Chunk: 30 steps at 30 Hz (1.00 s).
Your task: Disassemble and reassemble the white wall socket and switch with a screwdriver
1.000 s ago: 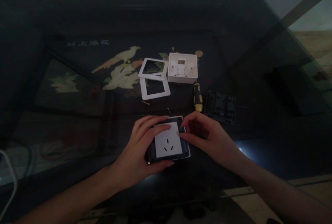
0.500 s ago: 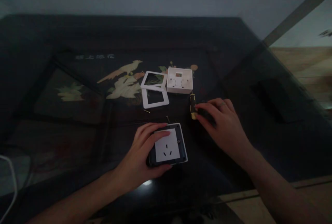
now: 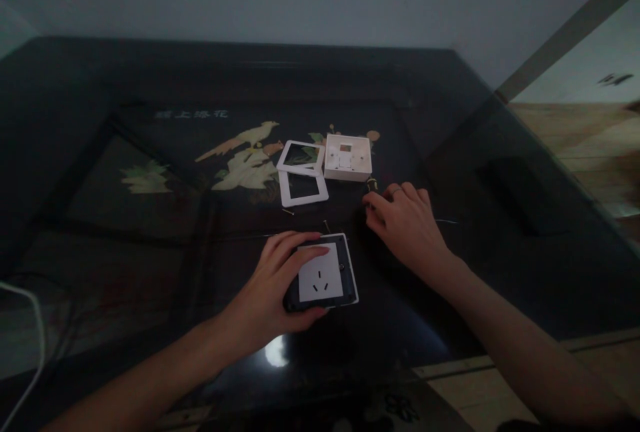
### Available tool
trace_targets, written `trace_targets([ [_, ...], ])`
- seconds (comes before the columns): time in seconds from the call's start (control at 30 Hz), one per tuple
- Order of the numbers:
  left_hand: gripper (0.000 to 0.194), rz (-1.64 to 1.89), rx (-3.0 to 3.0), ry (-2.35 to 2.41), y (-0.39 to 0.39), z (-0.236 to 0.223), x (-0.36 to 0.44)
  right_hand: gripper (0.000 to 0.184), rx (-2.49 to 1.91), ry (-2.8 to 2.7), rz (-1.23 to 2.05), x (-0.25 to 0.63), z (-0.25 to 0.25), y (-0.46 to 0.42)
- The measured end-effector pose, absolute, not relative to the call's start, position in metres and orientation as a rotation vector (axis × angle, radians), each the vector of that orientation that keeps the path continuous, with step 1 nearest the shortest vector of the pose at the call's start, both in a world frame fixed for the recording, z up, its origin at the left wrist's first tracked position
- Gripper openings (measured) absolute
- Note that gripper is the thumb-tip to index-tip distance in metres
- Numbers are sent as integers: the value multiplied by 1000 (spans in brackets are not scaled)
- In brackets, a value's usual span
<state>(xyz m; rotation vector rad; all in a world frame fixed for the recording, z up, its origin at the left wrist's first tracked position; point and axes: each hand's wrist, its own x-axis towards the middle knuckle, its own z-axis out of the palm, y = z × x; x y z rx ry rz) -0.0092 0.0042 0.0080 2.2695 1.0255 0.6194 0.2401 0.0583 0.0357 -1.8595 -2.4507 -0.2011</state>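
Observation:
My left hand (image 3: 283, 279) grips a wall socket (image 3: 320, 275) with a white three-slot face and dark surround, seated on a white back box. Its thumb is at the near side and its fingers reach over the far side and face. My right hand (image 3: 407, 222) is low over the table with its fingers closed around a screwdriver, mostly hidden under them. A black-and-yellow handle (image 3: 371, 184) shows just beyond the fingertips. To the right of the hand, a thin metal shaft (image 3: 447, 221) sticks out. Whether handle and shaft belong together I cannot tell.
Two white frames (image 3: 303, 200) overlap beside an open white back box (image 3: 349, 157). A screw (image 3: 288, 211) and another screw (image 3: 327, 226) lie nearer me. The dark glossy tabletop (image 3: 150, 325) has a bird picture; a white cable (image 3: 40, 332) hangs at left.
My right hand has moved slightly left and down over the black-and-yellow handle, covering most of it. The thin shaft now shows at its right. My left hand still holds the socket; the view has shifted slightly.

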Motion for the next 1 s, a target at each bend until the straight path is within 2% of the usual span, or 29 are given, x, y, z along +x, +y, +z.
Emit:
trace_targets([
  [0.13,68,613,2273,1035,3,10,-10,20,-1846,-2246,-127,257,53,54],
  [0.2,67,624,2280,1036,3,10,-9,15,-1703,-2020,145,266,60,48],
  [0.3,64,636,2290,1038,2,10,-7,37,-1499,-1663,581,269,59,33],
  [0.33,63,636,2291,1039,2,10,-7,37,-1452,-1596,689,266,56,28],
  [0.47,60,639,2298,1045,1,10,-7,15,-1308,-1535,1005,242,39,13],
  [0.73,57,598,2307,1064,0,11,-5,12,-1222,-1609,1148,225,32,0],
  [1.0,57,594,2316,1088,-2,10,-5,21,-1264,-1595,1147,225,33,0],
])
